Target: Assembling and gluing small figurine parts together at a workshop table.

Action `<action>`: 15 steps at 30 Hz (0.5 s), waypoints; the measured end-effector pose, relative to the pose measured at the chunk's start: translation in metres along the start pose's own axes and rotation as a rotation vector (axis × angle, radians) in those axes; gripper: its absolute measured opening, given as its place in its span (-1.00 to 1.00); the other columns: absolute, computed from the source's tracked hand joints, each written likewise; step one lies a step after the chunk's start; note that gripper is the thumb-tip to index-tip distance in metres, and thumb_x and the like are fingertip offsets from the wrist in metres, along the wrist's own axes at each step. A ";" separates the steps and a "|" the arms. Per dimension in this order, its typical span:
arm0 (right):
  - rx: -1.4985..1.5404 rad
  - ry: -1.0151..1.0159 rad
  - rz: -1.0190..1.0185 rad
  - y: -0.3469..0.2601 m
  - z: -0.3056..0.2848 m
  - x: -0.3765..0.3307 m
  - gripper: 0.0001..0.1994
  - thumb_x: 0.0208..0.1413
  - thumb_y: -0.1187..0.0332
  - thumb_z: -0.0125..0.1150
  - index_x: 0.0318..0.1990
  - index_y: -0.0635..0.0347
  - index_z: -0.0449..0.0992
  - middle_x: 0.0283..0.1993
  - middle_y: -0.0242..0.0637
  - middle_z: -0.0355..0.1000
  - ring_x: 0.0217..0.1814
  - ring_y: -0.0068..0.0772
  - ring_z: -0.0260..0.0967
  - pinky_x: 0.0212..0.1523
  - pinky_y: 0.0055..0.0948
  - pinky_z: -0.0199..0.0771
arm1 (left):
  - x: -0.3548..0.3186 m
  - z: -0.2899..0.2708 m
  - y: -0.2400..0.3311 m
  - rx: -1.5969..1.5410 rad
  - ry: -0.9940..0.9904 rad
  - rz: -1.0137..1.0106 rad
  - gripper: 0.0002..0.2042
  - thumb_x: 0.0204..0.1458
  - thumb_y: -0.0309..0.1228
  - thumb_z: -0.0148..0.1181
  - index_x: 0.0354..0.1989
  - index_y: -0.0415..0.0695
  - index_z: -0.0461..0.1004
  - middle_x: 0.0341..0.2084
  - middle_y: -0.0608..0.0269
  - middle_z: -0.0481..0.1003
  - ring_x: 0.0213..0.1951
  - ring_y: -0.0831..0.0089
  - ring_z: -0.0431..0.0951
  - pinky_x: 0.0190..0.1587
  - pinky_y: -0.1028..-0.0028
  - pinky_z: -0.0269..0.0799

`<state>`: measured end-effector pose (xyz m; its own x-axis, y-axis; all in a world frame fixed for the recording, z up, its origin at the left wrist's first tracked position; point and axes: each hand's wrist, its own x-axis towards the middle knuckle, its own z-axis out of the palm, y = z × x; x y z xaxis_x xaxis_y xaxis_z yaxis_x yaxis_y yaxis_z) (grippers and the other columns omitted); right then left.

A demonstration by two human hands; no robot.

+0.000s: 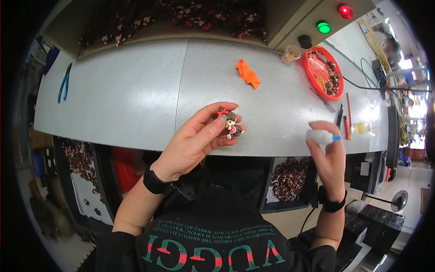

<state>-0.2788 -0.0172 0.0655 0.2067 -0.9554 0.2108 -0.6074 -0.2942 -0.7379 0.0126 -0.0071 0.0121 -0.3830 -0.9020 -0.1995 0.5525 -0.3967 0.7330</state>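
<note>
Between the thumb and fingers of my left hand [195, 138] is a small doll figurine [232, 126] with a brown head, a pale face, a red bow and a red-and-white body. The hand is near the front edge of the metal table [136, 104]. My right hand [328, 158], off to the right over the same edge, grips a small white squeeze bottle [318, 136] with a blue tip. The bottle lies tilted sideways, its tip pointing right, away from the figurine. Fingers partly cover the figurine's left side.
An orange cloth scrap [248, 74] lies ahead. Far right are a red bowl [340, 88] of small parts, a clear cup [291, 54], pens, and a yellow bottle [361, 128]. Blue pliers [64, 84] lie far left. Drawers of small parts [289, 179] sit below; a lit control box [312, 31] stands behind.
</note>
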 end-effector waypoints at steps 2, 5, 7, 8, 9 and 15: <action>0.053 -0.008 0.028 -0.010 0.003 -0.014 -0.67 -0.08 0.57 0.35 -0.11 0.30 0.45 -0.21 -0.27 0.44 -0.14 -0.44 0.36 -0.07 -0.48 0.35 | -0.002 -0.001 -0.001 -0.006 0.010 0.013 -0.61 0.32 -0.35 -0.12 0.26 -0.20 0.17 0.02 0.13 0.40 0.13 0.28 0.44 0.08 0.45 0.47; 0.074 -0.020 0.022 -0.019 0.005 -0.021 -0.67 -0.16 0.56 0.40 -0.18 0.28 0.48 -0.24 -0.26 0.44 -0.16 -0.39 0.37 -0.09 -0.45 0.36 | -0.003 -0.002 -0.002 0.019 0.004 0.023 -0.60 0.31 -0.35 -0.10 0.27 -0.19 0.17 -0.01 0.15 0.42 0.12 0.28 0.45 0.07 0.43 0.46; 0.010 -0.027 -0.067 -0.023 0.009 -0.020 -0.67 -0.22 0.46 0.50 -0.26 0.26 0.51 -0.28 -0.27 0.45 -0.26 -0.36 0.38 -0.23 -0.45 0.37 | -0.003 -0.002 -0.002 0.041 -0.005 0.019 -0.60 0.30 -0.35 -0.08 0.28 -0.19 0.16 -0.03 0.15 0.43 0.12 0.28 0.45 0.07 0.43 0.46; 0.009 -0.026 -0.064 -0.024 0.010 -0.019 -0.67 -0.22 0.46 0.50 -0.26 0.26 0.51 -0.28 -0.27 0.45 -0.26 -0.36 0.38 -0.23 -0.45 0.37 | -0.004 -0.001 -0.003 0.049 0.002 0.020 -0.60 0.30 -0.36 -0.07 0.27 -0.19 0.18 -0.04 0.16 0.44 0.12 0.28 0.45 0.06 0.42 0.45; -0.017 -0.049 -0.095 -0.024 0.010 -0.019 -0.66 -0.22 0.39 0.52 -0.27 0.25 0.51 -0.32 -0.28 0.44 -0.30 -0.36 0.37 -0.28 -0.45 0.36 | -0.004 -0.001 -0.004 0.057 0.008 0.020 -0.61 0.29 -0.36 -0.05 0.26 -0.18 0.19 -0.06 0.17 0.45 0.11 0.27 0.45 0.06 0.41 0.44; -0.074 -0.095 -0.178 -0.027 0.012 -0.015 -0.63 -0.20 0.19 0.52 -0.34 0.24 0.52 -0.44 -0.30 0.42 -0.44 -0.36 0.32 -0.44 -0.45 0.29 | -0.003 -0.003 -0.010 0.026 0.001 0.102 -0.65 0.23 -0.39 0.08 0.17 -0.15 0.31 -0.13 0.27 0.48 -0.04 0.52 0.50 0.05 0.51 0.45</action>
<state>-0.2563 0.0057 0.0748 0.3849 -0.8826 0.2699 -0.6091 -0.4626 -0.6442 0.0103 -0.0011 0.0028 -0.3256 -0.9374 -0.1236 0.5689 -0.2986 0.7663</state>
